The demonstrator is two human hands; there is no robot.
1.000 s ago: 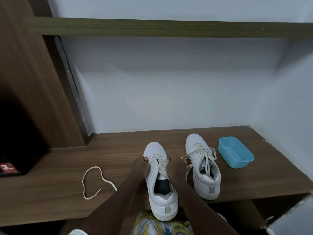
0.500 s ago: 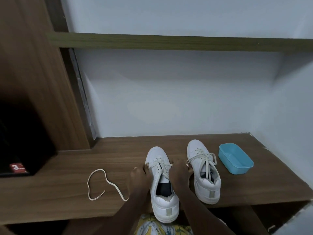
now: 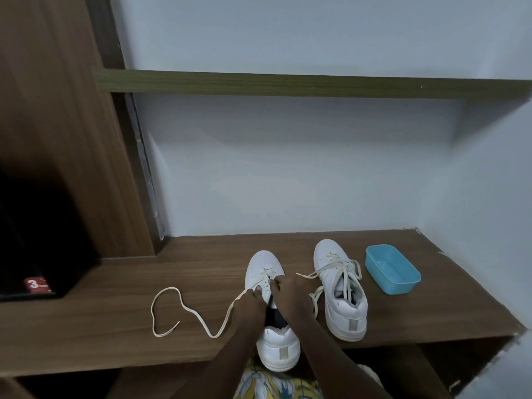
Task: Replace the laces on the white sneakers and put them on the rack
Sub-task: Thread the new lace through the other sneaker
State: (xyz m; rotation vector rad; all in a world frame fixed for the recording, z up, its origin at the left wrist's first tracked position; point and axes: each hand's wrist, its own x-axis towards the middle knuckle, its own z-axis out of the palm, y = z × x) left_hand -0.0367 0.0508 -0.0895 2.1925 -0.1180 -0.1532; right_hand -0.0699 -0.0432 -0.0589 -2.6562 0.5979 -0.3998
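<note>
Left hand [image 3: 250, 301] pinches lace [image 3: 213, 336], which trails left across tabletop [image 3: 115, 326]. Right hand [image 3: 291, 292] curled at eyelets of near sneaker [image 3: 263, 266]; grip unclear. Second sneaker [image 3: 349, 313] just right of right hand. Beyond it: blue tub [image 3: 401, 287], bare inside.

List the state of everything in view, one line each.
Centre sneaker: upright on the shelf, partly laced, heel over the edge.
Other sneaker: upright, laced, ends untied.
Long lace: trails across the shelf to the left hand.
Left hand: pinches the long lace.
Right hand: pinches at the centre sneaker's eyelets.
Blue tub: open, empty.
</note>
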